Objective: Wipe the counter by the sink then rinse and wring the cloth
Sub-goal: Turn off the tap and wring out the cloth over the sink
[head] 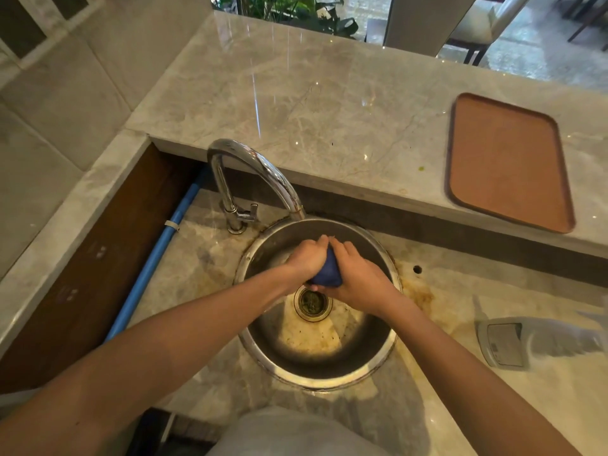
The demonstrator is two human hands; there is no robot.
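Plainly, both hands were clamped on the blue cloth (327, 273), which was bunched into a tight wad over the round steel sink (260, 347), just above the drain (312, 302). The left hand (306, 258) closed round it from one side and the right hand (357, 279) from the other, each grip shut firmly on the fabric, so this looked like the wringing step.

The risks from here were modest ones. If the wad were lifted away before the squeeze was finished, it would likely drip onto the pale stone bench (204, 268) around the basin, undoing the wipe. A twist done too far to the side of the bowl could send water over the rim toward the bottle (526, 340) lying on its side at the right. The spout of the tap (253, 169) ended close behind the knuckles (no stream could be made out), so a hard upward wrench might knock a hand against it. The drain held dark debris, and a dropped cloth would land in that and need rinsing again. The brown tray (506, 162) on the upper ledge sat well apart and seemed safe from any splash.

As for writing, the bottle carried a grey label panel, but its print was too blurred to read, and no brand showed anywhere else.
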